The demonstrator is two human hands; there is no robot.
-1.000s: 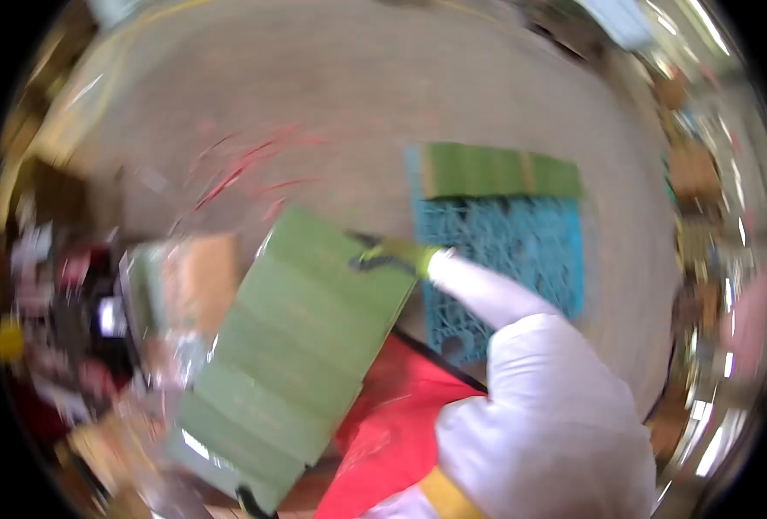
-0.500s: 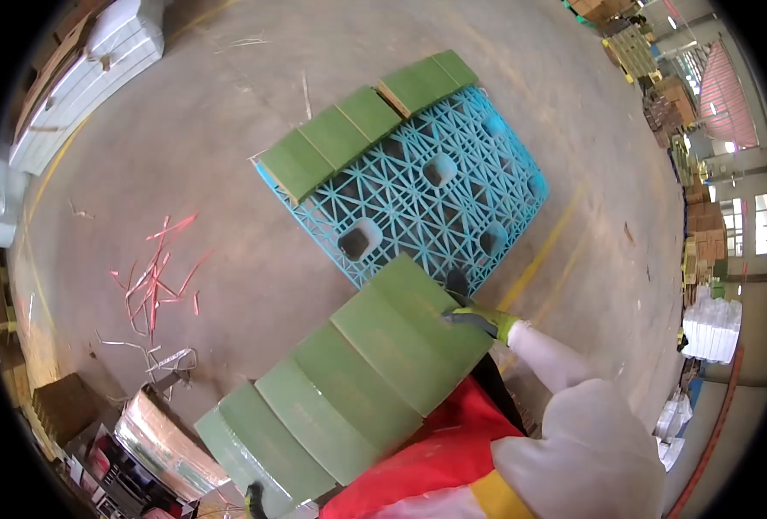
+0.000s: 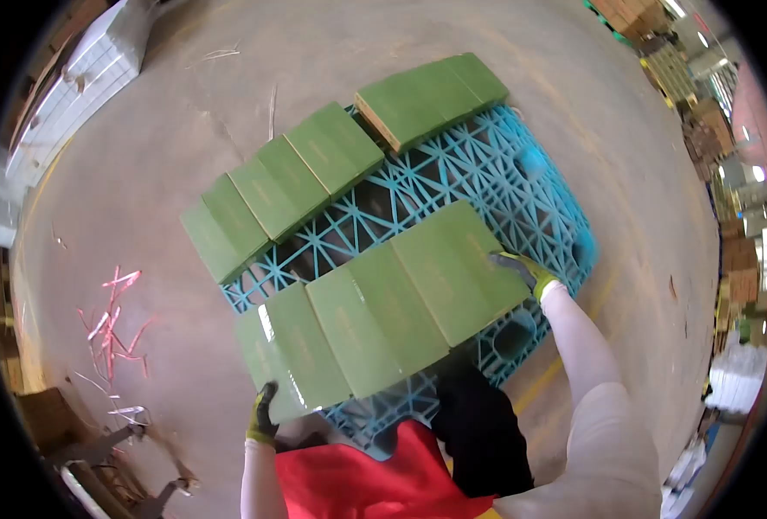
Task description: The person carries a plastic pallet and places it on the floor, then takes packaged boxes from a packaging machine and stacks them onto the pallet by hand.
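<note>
though partly glossy, oblong boxes [image 3: 379, 307] between gloved hands [image 3: 263, 417] [image 3: 530, 275]

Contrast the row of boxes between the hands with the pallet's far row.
The near row has the left hand and right hand at its ends; the far row has neither. The near row is unbroken; a gap splits the far row. Both are green.

Row of green, rectangular cardboard boxes [image 3: 379, 307], abutting side by side, their upper faces faintly marked and glossy toward the left end; spans obliquely over a turquoise-blue, lattice-topped plastic pallet [image 3: 535, 162]
</note>
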